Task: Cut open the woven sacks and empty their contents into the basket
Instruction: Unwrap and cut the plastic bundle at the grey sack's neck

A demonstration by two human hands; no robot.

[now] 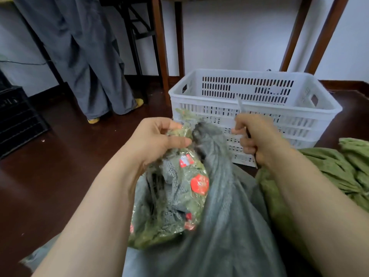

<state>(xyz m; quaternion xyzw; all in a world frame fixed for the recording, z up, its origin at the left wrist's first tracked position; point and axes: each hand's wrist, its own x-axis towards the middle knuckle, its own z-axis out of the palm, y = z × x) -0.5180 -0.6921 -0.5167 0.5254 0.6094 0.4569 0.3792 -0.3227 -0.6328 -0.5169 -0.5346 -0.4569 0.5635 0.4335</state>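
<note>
L hand [159, 140] pinches the bunched neck of a green sack [179, 196] w/ red stickers, which rests on grey cloth. R hand [259, 140] is fisted round a thin blade-like tool [239, 104], tip up, just right of the neck. White slotted basket [219, 76] stands on the floor behind; green fabric pile [339, 166] at right.

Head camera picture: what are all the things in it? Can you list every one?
basket: one, white, on the floor ahead
sack: one, green with red labels, in front, held at its top
cutting tool: one, pale and thin, in the right hand
cloth: one, grey, under the sack
fabric: one heap, green, far right
crate: one, black, far left
table legs: several, brown, behind the basket
other person: one, grey trousers and yellow shoes, standing upper left
left hand: grips the sack's top
right hand: grips the cutting tool
</note>
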